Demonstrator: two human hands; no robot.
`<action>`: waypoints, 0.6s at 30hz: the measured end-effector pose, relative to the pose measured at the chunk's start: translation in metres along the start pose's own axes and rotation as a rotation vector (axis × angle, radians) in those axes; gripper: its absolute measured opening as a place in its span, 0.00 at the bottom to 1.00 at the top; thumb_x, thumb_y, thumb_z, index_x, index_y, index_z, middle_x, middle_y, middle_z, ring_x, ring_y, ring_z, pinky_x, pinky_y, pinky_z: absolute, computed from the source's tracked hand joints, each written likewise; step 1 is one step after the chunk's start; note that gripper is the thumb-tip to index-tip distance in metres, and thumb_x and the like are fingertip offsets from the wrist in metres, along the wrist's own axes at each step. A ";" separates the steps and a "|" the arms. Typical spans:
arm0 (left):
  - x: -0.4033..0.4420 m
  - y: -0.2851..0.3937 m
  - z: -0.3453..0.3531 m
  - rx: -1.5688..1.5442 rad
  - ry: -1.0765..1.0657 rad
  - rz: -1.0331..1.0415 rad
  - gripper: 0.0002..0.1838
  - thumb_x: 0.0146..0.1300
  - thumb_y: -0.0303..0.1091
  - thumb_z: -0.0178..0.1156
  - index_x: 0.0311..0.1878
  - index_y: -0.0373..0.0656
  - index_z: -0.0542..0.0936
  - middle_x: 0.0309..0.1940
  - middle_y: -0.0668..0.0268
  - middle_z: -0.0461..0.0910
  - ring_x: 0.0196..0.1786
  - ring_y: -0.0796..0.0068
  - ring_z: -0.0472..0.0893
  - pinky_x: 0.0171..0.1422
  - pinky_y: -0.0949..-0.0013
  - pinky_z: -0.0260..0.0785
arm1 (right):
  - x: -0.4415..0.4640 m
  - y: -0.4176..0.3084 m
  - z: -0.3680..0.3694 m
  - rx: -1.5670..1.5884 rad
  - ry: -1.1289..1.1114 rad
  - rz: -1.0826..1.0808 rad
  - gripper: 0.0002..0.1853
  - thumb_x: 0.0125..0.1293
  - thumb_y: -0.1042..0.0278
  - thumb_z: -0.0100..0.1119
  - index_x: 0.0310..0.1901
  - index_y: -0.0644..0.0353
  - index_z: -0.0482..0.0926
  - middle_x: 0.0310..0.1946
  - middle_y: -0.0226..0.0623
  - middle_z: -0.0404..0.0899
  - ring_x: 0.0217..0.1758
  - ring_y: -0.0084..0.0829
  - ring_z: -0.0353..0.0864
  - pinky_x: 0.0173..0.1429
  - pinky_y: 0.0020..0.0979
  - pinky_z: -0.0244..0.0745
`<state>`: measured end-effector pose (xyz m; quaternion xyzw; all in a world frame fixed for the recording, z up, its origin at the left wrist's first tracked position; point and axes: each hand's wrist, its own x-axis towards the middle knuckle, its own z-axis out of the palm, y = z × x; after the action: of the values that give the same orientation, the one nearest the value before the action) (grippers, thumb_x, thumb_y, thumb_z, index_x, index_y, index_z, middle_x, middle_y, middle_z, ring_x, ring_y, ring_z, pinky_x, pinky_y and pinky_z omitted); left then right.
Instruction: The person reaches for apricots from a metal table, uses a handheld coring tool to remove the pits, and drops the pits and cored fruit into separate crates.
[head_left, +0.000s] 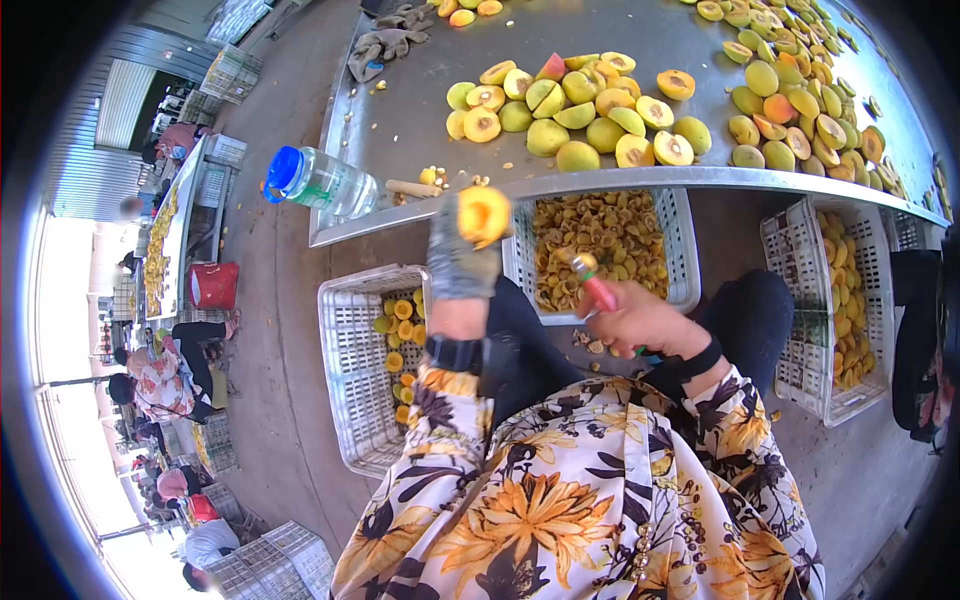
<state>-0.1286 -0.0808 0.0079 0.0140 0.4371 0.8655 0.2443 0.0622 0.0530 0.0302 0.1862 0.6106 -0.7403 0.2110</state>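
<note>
My left hand, in a grey glove and blurred by motion, holds a halved yellow fruit near the front edge of the metal table. Its cut side faces up. To the right, my right hand is bare and closed around a small tool with a red handle and a metal end. That hand is over the front part of a white crate full of cut fruit pieces. A pile of whole and halved fruits lies on the table beyond both hands.
A water bottle with a blue cap stands at the table's left corner. Grey gloves lie behind it. Crates of fruit stand at left and right. Several people sit at the far left near another table.
</note>
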 end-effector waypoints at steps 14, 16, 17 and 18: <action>0.079 0.073 -0.059 1.655 0.157 0.517 0.23 0.53 0.41 0.60 0.51 0.42 0.73 0.48 0.53 0.73 0.49 0.58 0.75 0.54 0.63 0.65 | 0.054 0.069 -0.009 -0.855 0.523 -0.337 0.09 0.58 0.65 0.50 0.33 0.63 0.71 0.23 0.54 0.75 0.30 0.53 0.76 0.33 0.46 0.71; 0.135 0.040 -0.039 1.591 0.017 0.654 0.24 0.52 0.41 0.60 0.51 0.41 0.72 0.47 0.50 0.73 0.48 0.53 0.74 0.54 0.60 0.65 | 0.030 0.053 -0.006 -0.788 0.505 -0.415 0.08 0.54 0.67 0.52 0.31 0.63 0.70 0.21 0.55 0.74 0.27 0.53 0.75 0.31 0.46 0.70; 0.146 0.028 -0.017 1.679 0.008 0.666 0.24 0.51 0.41 0.60 0.51 0.42 0.72 0.45 0.50 0.74 0.48 0.52 0.74 0.53 0.60 0.66 | 0.021 0.050 -0.008 -0.793 0.529 -0.415 0.08 0.54 0.67 0.52 0.31 0.63 0.70 0.21 0.55 0.74 0.27 0.53 0.75 0.31 0.46 0.70; 0.155 0.016 -0.001 1.665 -0.012 0.678 0.24 0.51 0.41 0.60 0.51 0.42 0.72 0.45 0.50 0.74 0.48 0.52 0.74 0.53 0.60 0.66 | 0.012 0.050 -0.012 -0.789 0.556 -0.399 0.10 0.52 0.67 0.55 0.31 0.63 0.69 0.20 0.54 0.73 0.26 0.53 0.74 0.30 0.45 0.70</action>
<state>-0.2721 -0.0227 -0.0098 0.3194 0.8940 0.2939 -0.1113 0.0789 0.0552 -0.0199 0.1621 0.8996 -0.4024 -0.0504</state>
